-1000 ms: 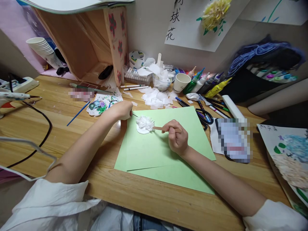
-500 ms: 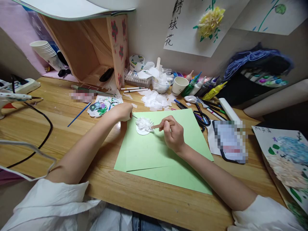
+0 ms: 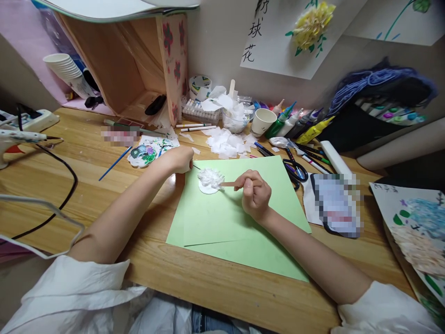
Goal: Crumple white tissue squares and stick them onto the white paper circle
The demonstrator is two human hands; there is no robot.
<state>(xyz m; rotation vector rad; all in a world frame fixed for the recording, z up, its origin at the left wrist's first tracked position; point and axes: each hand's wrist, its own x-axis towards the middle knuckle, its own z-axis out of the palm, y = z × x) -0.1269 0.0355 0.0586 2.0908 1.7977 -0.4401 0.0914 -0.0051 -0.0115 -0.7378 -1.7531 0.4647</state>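
Observation:
A round white paper piece covered with ruffled white bits [image 3: 210, 180] lies on green paper sheets [image 3: 236, 227]. My right hand [image 3: 256, 194] grips a wooden craft stick [image 3: 230, 184], and its far end touches the right side of the ruffled white piece. My left hand [image 3: 181, 159] is closed at the sheets' upper left edge. From its fingers a thin dark tip sticks out toward the white piece. The rest of that thin thing is hidden in the hand.
Torn white paper scraps [image 3: 225, 143], a paper cup [image 3: 263, 122] and paint bottles [image 3: 283, 120] stand behind the sheets. Scissors [image 3: 295, 170] and a phone [image 3: 335, 204] lie to the right. On the left are a paint-smeared palette [image 3: 141, 155], a blue brush [image 3: 114, 163] and a glue gun [image 3: 21, 137].
The right hand has pulled back slightly to the right with the craft stick, showing more of its length. The left hand stays in place. The whole view has shifted a little.

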